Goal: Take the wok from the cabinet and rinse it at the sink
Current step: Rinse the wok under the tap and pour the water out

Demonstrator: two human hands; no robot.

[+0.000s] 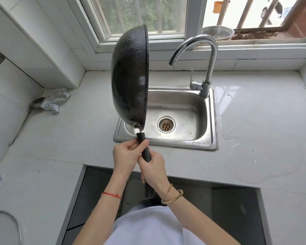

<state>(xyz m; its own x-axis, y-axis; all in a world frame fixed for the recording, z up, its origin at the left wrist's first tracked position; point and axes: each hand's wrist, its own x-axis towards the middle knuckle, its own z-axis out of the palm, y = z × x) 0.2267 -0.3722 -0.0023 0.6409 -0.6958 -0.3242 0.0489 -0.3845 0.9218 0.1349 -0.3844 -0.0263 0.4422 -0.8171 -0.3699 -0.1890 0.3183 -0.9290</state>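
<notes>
- Left hand (pixel 126 152) wraps the wok handle (pixel 143 147) near its upper end, thumb laid along it.
- Right hand (pixel 153 169) grips the handle's lower end, just behind and touching the left.
- Wok (pixel 129 76) stands on edge straight above both hands, black underside facing left, water drops on it, over the left side of the sink (pixel 208 137).
- Faucet (pixel 208 55) up and right of the hands, no water running.
- Silver cloth (pixel 54 101) far left; puddle (pixel 237 165) on counter (pixel 78 131) to the right.

Countertop (pixel 78 121), pale, wet patch at right. 1 silver scouring cloth (pixel 54 101), crumpled, back-left corner. 1 metal bowl (pixel 217 32) on window ledge. 1 window (pixel 145 15).
</notes>
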